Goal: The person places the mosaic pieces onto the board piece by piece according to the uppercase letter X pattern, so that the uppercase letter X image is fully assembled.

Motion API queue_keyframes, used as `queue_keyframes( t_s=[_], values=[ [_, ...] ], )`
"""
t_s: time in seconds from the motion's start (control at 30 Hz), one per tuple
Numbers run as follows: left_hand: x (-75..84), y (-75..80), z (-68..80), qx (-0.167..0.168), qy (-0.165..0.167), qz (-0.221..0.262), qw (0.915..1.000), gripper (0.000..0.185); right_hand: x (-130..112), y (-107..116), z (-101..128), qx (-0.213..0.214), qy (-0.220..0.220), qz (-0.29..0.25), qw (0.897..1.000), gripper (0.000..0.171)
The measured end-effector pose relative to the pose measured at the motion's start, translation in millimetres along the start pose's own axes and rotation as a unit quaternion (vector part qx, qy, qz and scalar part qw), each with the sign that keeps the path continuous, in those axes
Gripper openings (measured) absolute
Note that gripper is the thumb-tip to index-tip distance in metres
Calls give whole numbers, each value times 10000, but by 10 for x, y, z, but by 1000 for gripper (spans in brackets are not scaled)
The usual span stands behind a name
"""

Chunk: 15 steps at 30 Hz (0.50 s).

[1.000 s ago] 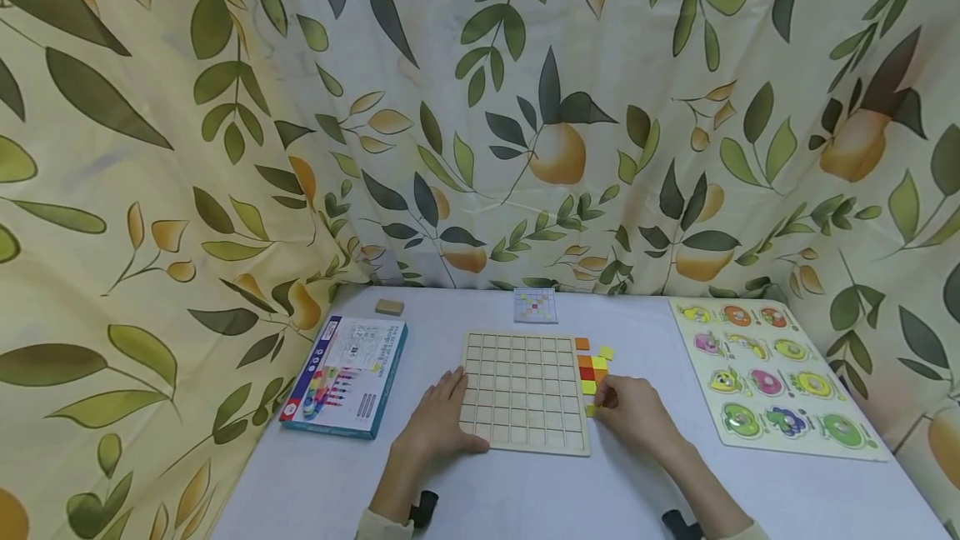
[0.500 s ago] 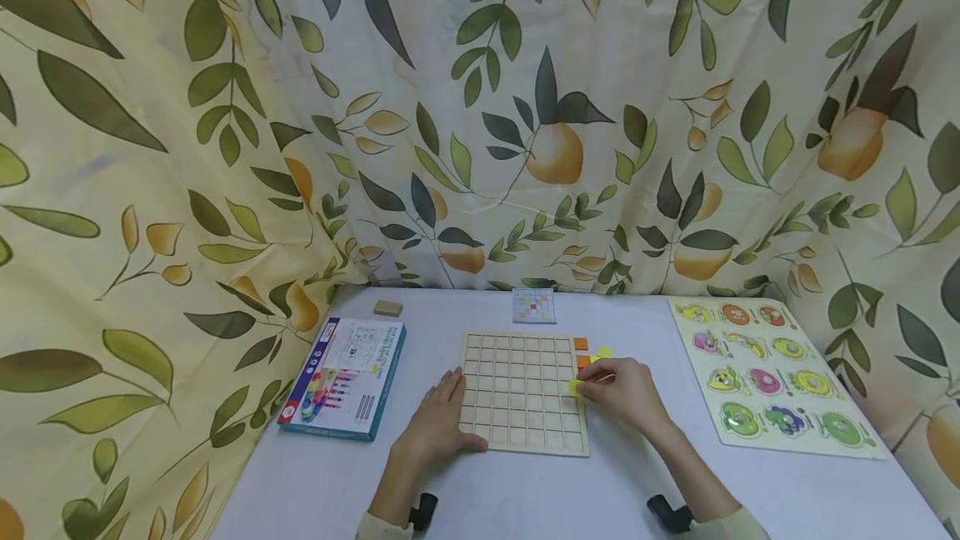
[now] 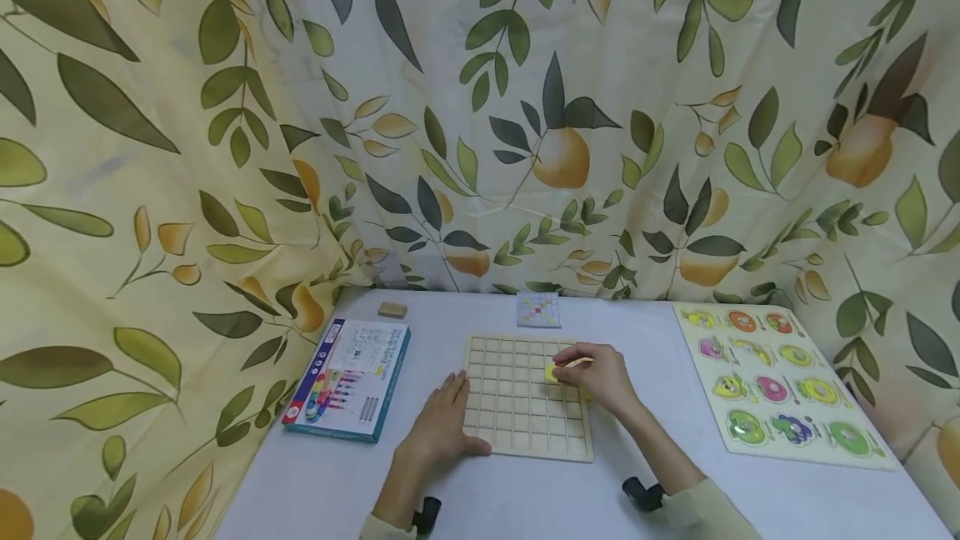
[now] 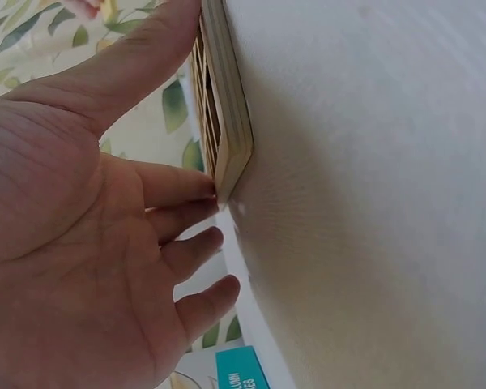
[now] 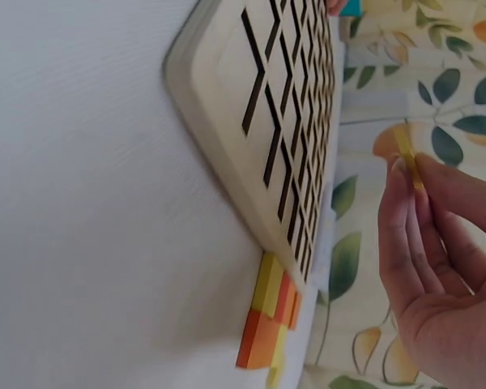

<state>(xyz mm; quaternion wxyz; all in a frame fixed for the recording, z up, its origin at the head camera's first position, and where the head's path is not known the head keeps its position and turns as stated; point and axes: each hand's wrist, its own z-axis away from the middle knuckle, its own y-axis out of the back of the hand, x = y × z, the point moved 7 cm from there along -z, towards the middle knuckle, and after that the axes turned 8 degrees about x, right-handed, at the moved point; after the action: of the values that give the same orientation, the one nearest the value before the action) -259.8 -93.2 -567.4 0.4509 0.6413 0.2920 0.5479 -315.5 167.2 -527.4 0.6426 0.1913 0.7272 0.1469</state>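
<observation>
Leaf-print curtains are backing a white table (image 3: 525, 498). Right hand (image 3: 600, 373) is pinching a yellow tile (image 3: 552, 372), mostly hidden by fingers, edge-on, over the wooden grid board's (image 3: 517, 407) far right cells. Left hand (image 3: 438, 432) is resting flat, touching its near-left edge.

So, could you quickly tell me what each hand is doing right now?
Left hand: open, fingers against the grid board.
Right hand: pinching a yellow tile.
</observation>
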Motion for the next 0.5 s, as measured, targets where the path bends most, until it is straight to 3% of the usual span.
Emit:
queue_keyframes(
  t_s=[0.13,0.33,0.5],
  values=[
    [-2,3,8,-3,30,-52,10000,120,-58,-119,-80,-45,182,-29,9998,16],
    [-2,-13,18,-7,66,-150,9999,120,-70,-308,-206,-230,77,-381,9990,16],
    [1,-6,20,45,124,-176,9998,119,-97,-463,-313,-261,131,-222,9993,15]
  ],
)
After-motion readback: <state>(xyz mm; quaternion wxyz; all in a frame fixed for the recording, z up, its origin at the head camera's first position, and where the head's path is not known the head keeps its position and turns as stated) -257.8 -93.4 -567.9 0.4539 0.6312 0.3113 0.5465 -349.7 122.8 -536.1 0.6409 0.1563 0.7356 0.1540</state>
